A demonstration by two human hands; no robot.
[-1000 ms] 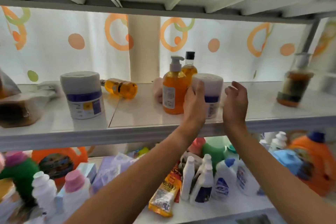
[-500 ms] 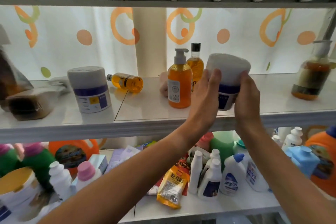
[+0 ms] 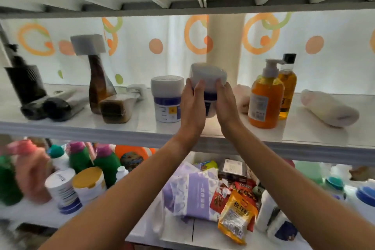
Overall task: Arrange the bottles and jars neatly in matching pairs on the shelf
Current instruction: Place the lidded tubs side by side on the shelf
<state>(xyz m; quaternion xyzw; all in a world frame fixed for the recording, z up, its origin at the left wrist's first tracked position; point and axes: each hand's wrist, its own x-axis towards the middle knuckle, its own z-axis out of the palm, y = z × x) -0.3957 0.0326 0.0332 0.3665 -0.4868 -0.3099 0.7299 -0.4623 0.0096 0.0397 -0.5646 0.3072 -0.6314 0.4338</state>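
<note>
Shelving, white, backed by a curtain point(image 3: 142, 50) printed with orange rings; head view only.

- shelf point(image 3: 121, 135), middle tier: the task surface.
- held jar point(image 3: 209, 76): white with a blue band, lid up, long axis near upright, top tipped slightly left. Its base is low over the shelf; contact cannot be told.
- left hand point(image 3: 191, 107): fingers curled round the held jar's left side.
- right hand point(image 3: 226, 105): fingers curled round its right side. Both hands carry it between them.
- standing jar point(image 3: 166, 97): matching, upright, just left of the held jar, with the left hand between the two and nearer to it.
- pump bottle point(image 3: 265, 97) and slim bottle point(image 3: 287, 87): amber, upright, close together, to the right of the hands.

Judgement: pairing the jars calls for a short set-down leftward with the axis brought upright, and the left knuckles risk nudging the standing jar.
</note>
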